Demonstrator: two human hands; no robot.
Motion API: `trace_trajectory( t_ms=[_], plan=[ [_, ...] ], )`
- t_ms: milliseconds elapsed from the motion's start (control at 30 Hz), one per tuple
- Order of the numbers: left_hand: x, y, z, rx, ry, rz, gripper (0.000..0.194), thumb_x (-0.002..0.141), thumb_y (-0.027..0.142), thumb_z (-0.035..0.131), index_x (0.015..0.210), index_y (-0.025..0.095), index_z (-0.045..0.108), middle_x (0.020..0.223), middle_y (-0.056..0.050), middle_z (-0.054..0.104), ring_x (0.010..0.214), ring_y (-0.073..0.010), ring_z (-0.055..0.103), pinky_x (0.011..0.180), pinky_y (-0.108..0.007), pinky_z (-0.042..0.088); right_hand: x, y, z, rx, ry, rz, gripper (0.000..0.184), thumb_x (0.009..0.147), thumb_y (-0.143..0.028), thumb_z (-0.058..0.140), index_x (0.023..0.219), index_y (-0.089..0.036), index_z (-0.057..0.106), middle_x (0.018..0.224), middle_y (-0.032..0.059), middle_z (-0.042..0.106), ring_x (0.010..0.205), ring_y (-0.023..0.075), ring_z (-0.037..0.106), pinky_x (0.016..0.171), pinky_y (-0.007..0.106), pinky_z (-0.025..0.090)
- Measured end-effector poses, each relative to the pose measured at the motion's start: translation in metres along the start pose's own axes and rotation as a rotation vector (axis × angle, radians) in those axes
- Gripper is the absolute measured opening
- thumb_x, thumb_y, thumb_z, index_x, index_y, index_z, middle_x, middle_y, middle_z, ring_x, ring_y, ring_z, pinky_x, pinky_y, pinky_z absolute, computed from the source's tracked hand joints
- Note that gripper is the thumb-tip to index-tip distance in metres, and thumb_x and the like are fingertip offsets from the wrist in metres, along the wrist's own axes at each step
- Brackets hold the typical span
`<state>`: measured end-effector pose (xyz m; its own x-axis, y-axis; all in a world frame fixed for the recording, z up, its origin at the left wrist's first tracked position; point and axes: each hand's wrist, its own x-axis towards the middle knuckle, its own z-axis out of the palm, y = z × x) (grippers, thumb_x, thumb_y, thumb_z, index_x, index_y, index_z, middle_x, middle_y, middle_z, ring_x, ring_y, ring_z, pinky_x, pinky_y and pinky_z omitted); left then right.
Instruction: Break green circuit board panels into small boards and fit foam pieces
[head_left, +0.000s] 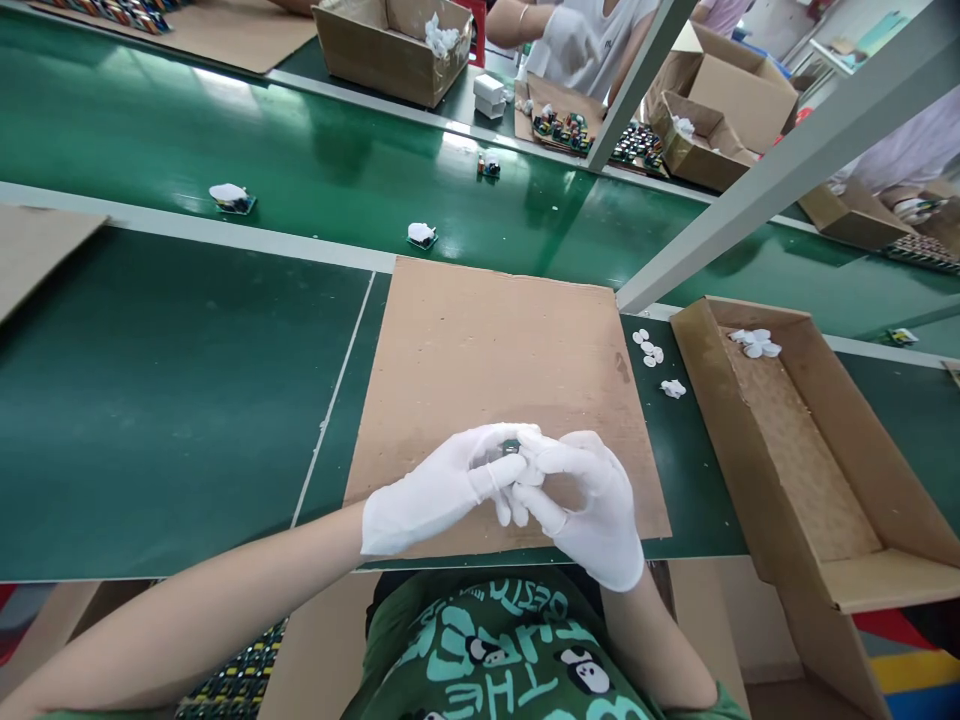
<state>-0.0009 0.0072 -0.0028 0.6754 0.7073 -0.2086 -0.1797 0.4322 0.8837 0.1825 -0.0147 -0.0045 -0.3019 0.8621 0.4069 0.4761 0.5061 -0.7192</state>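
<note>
Both my hands wear white gloves and meet above a flat cardboard sheet [510, 345]. My left hand [457, 475] is closed around a small dark part [511, 447], mostly hidden by the fingers; a bit of green shows, and I cannot make out its kind. My right hand [589, 500] is bent in a pinch against the left fingertips. Whatever lies between the right fingers is hidden. Several white round discs [649, 347] and a crumpled white piece [673, 388] lie on the green table just right of the sheet.
An open cardboard box [817, 450] stands at my right with white pieces inside. Across the green belt [322, 150] lie small circuit boards [421, 235], some topped with white. A slanting grey post [750, 190] rises at the right. A co-worker's gloved hand [574, 35] is beyond.
</note>
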Motion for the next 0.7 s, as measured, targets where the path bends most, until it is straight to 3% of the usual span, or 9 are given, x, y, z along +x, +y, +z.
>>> trace_trajectory(
  t_ms=[167,333,533,633,700],
  plan=[
    [0.0,0.002,0.002,-0.087,-0.063,0.0,0.03,0.094,0.041,0.051,0.112,0.017,0.053,0.075,-0.002,0.059,0.065,-0.0134,0.059,0.061,-0.027,0.048,-0.001,0.011,-0.004,-0.045,-0.029,-0.171,0.032,0.077,-0.014,0.072,0.101,-0.028,0.057,0.114,0.0037,0.064,0.103,0.0213,0.061,0.086,0.042,0.052],
    [-0.001,0.0,0.002,-0.051,-0.101,-0.022,0.024,0.094,0.039,0.051,0.106,0.019,0.047,0.073,0.001,0.059,0.057,-0.0111,0.059,0.052,-0.023,0.046,-0.003,0.013,-0.002,0.088,-0.014,-0.205,0.048,0.077,-0.015,0.074,0.117,-0.028,0.051,0.108,0.0049,0.066,0.104,0.021,0.061,0.083,0.039,0.057],
    [0.001,-0.005,0.003,0.059,-0.07,-0.003,0.024,0.092,0.037,0.053,0.087,0.014,0.057,0.072,-0.001,0.06,0.048,-0.0069,0.052,0.045,-0.02,0.041,0.002,0.007,0.002,0.025,-0.029,-0.258,0.042,0.08,-0.023,0.072,0.117,-0.026,0.053,0.104,0.0055,0.067,0.105,0.0211,0.062,0.085,0.036,0.058],
    [0.001,-0.009,0.003,0.038,-0.007,-0.015,0.025,0.089,0.037,0.059,0.081,0.014,0.057,0.073,-0.002,0.062,0.045,-0.005,0.049,0.046,-0.02,0.041,0.004,0.006,0.004,0.039,-0.109,-0.282,0.038,0.085,-0.024,0.066,0.12,-0.027,0.053,0.104,0.0047,0.067,0.105,0.0212,0.063,0.086,0.039,0.057],
    [0.0,-0.011,0.002,-0.025,-0.033,-0.01,0.027,0.09,0.04,0.057,0.081,0.015,0.057,0.066,0.0,0.059,0.046,-0.0064,0.049,0.047,-0.021,0.041,0.003,0.008,0.005,0.043,-0.104,-0.296,0.04,0.087,-0.024,0.063,0.124,-0.029,0.05,0.107,0.0049,0.066,0.107,0.0218,0.062,0.088,0.042,0.057]
  ],
)
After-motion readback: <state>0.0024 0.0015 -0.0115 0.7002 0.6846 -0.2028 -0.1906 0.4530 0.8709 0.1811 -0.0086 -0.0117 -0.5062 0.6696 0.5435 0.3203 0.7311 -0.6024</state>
